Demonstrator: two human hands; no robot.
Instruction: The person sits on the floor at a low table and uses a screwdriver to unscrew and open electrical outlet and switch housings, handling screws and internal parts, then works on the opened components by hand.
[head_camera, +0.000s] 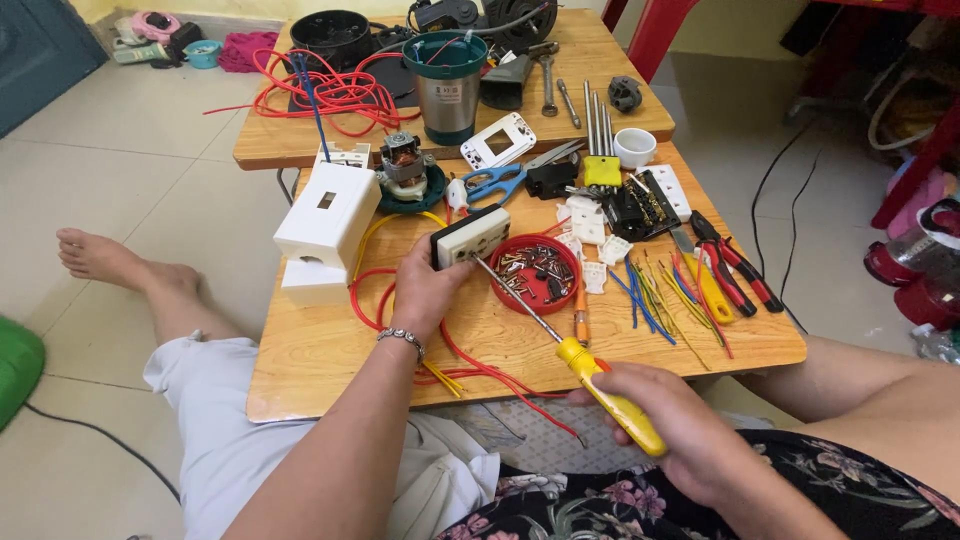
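Observation:
My left hand (425, 290) grips a cream electrical socket block with a black back (470, 237), holding it on edge on the low wooden table (320, 350). My right hand (665, 425) holds a yellow-handled screwdriver (608, 398) near the table's front edge. Its long metal shaft (515, 295) slants up to the left and its tip touches the socket. Beside the socket sits a red round lid (535, 270) filled with small screws and metal parts.
White plastic switch boxes (325, 225) stand at the left, with red and yellow wires (385, 300) trailing under my wrist. Cut coloured wires (655, 290), red-handled pliers (730, 265), blue scissors (495, 183), a small motor (405, 165) and a teal-rimmed metal canister (446, 85) lie further back.

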